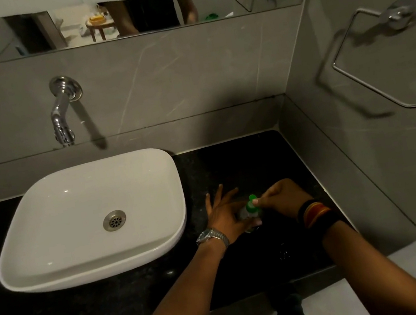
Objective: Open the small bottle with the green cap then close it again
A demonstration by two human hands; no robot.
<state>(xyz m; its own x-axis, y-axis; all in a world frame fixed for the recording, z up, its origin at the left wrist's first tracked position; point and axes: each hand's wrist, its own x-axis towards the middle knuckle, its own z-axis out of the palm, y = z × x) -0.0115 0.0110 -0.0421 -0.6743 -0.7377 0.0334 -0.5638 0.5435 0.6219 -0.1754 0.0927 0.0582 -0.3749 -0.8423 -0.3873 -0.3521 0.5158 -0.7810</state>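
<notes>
Right fingertips (258, 201): pinched together on the green cap (251, 203), thumb and forefinger closed on its top edge.
Right hand (282, 198): just right of the bottle, knuckles up, banded wrist trailing toward the counter's near edge.
Left hand (226, 213): just left of the bottle, thumb side clamped round its body, the other fingers splayed apart and pointing away from the person.
Small bottle (246, 213): standing on the black counter (243, 156), between the two hands, tilted a little; its lower half is hidden by the left hand.
White basin (42, 203): well left of the bottle, touching nothing in play.
Step in hand: judged to be working the cap; whether it is being loosened or tightened cannot be told.
Next move calls for: a firm hold on the body while the pinch turns or lifts the cap, keeping the bottle upright.
</notes>
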